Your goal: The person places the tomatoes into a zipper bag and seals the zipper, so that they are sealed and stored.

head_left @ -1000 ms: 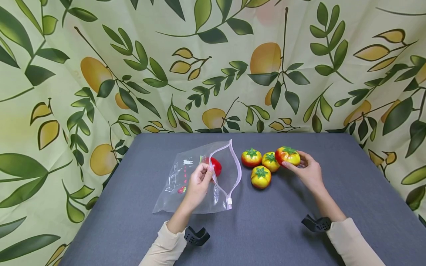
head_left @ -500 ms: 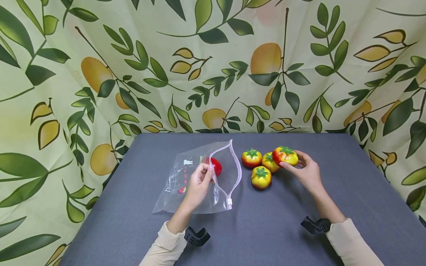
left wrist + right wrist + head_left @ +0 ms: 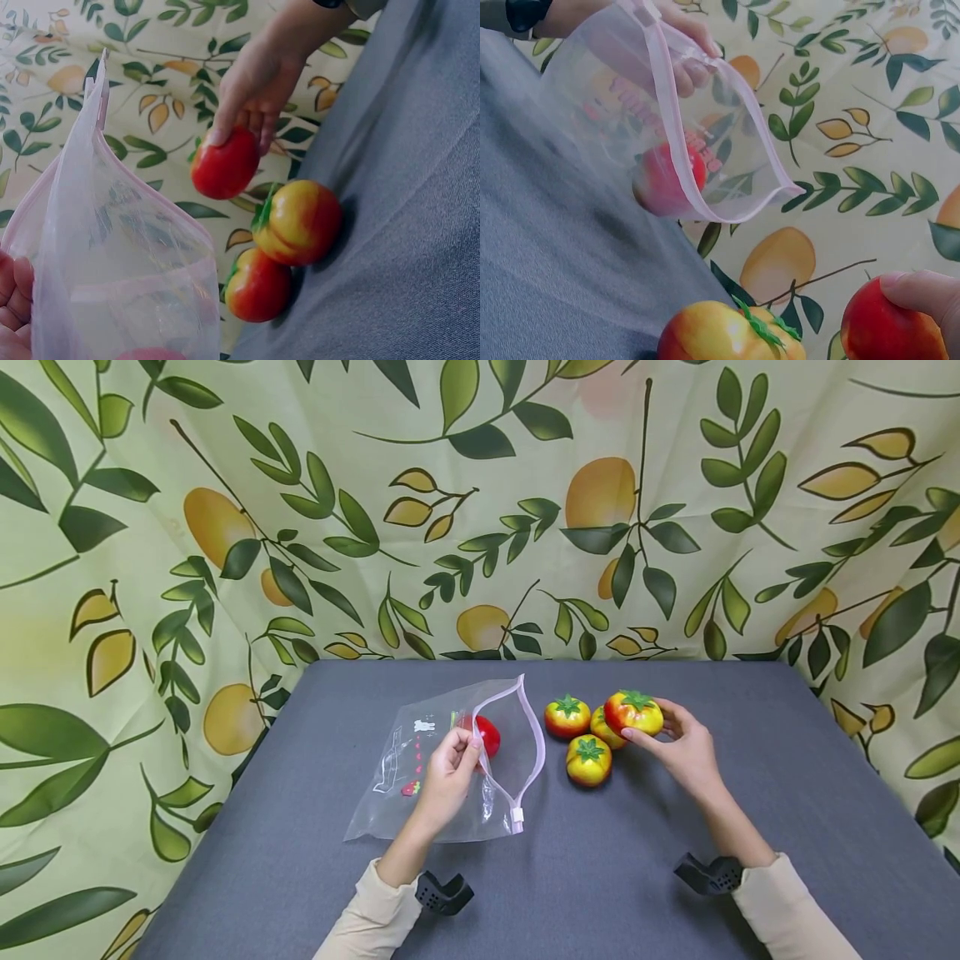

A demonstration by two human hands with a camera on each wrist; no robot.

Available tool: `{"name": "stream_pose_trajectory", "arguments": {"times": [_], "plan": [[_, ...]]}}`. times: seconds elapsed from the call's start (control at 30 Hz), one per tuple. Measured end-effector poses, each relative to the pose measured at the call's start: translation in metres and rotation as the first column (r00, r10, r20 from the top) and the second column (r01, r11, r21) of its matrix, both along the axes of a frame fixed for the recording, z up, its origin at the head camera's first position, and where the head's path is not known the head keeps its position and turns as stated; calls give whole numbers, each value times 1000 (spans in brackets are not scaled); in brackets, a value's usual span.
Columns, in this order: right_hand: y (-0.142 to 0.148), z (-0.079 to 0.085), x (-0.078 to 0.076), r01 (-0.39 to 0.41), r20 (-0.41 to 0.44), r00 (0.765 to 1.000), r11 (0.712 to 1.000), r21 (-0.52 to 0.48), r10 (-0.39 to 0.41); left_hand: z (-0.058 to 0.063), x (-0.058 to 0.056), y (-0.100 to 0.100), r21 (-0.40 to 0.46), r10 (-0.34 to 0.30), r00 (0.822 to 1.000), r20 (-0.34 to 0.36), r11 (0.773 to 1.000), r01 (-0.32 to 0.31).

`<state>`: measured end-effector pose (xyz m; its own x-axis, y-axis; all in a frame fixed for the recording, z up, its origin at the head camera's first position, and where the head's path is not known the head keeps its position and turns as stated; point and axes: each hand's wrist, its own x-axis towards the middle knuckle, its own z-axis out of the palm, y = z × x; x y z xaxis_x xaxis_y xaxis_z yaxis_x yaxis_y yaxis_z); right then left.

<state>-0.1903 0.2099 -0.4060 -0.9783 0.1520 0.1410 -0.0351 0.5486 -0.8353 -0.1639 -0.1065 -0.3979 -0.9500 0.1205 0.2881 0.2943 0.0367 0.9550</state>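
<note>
My left hand point(image 3: 448, 772) pinches the near lip of a clear zip bag point(image 3: 382, 802) with a pink zip edge, its mouth facing right and spread apart. Inside the bag lies a red tomato point(image 3: 671, 176), partly hidden by my left fingers in the head view. On the right, my right hand point(image 3: 688, 750) grips a red and yellow tomato point(image 3: 634, 712) with a green leafy top, held above the table. This tomato overlaps a yellow tomato point(image 3: 604, 733) behind it. Two more tomatoes rest close by, a red-yellow one point(image 3: 567, 717) and a yellow one point(image 3: 588, 760).
The grey table point(image 3: 300, 885) ends at the back against a leaf-and-fruit patterned cloth point(image 3: 525, 593), which also hangs at both sides. A white zip slider point(image 3: 517, 815) sits at the near corner of the bag's mouth. Black straps circle both wrists.
My right hand has moved a little left with its tomato, which now covers more of the yellow tomato. The left hand and the bag have stayed in place.
</note>
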Motion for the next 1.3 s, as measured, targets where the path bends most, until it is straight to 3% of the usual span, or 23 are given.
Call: {"name": "stream_pose_trajectory", "arguments": {"times": [1.3], "plan": [[-34, 2, 12, -118, 3, 993, 993, -14, 118, 0, 1, -1, 2, -1, 1000, -16, 1000, 1]]}}
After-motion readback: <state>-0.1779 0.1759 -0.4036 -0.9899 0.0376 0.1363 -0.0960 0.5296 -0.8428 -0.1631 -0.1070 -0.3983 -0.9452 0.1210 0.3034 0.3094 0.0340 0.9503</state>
